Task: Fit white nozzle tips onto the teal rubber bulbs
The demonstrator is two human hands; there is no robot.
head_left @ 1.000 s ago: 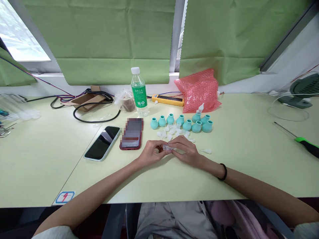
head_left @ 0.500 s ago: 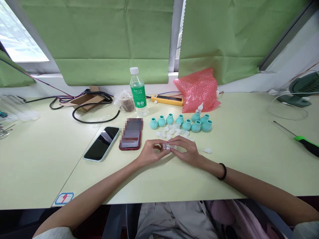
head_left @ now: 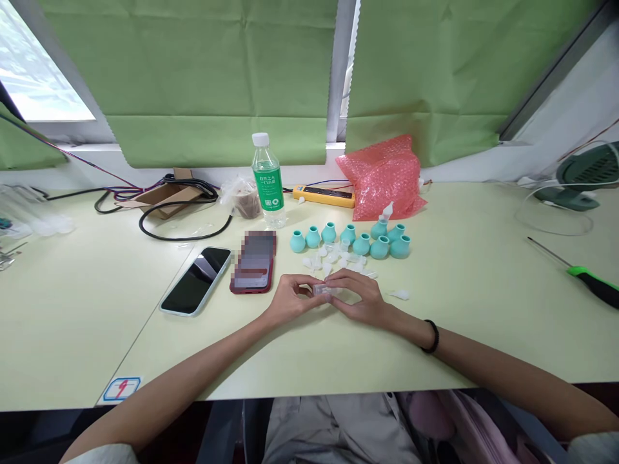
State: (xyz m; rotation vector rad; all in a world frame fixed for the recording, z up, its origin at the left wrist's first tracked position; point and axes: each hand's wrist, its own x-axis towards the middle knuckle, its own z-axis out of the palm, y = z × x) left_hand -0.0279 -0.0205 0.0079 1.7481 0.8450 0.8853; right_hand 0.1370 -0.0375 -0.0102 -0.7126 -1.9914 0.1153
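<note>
Between my two hands is a small clear plastic piece (head_left: 320, 290); its exact kind is hard to make out. The thumb and fingers of my left hand (head_left: 293, 299) pinch it from the left. My right hand (head_left: 360, 295) grips its other end with the fingertips. Just beyond lie several translucent white plastic pieces (head_left: 342, 259) in a loose pile. Behind them stand several teal rubber bulbs (head_left: 362, 243) with open necks. One bulb (head_left: 379, 228) at the back carries a white nozzle tip (head_left: 387, 211). A single white nozzle (head_left: 400, 295) rests right of my right hand.
Left of my hands lie a red-cased phone (head_left: 254, 262) and a pale-cased phone (head_left: 197, 281). Further back are a water bottle (head_left: 269, 187), a yellow power strip (head_left: 323, 196) and a pink bubble-wrap bag (head_left: 384, 180). A screwdriver (head_left: 592, 283) lies far right, near a green fan (head_left: 580, 177).
Both hands stay together on the clear plastic piece, with the fingers shifted slightly around it. The camera view has tilted very slightly; the other objects remain in place.
</note>
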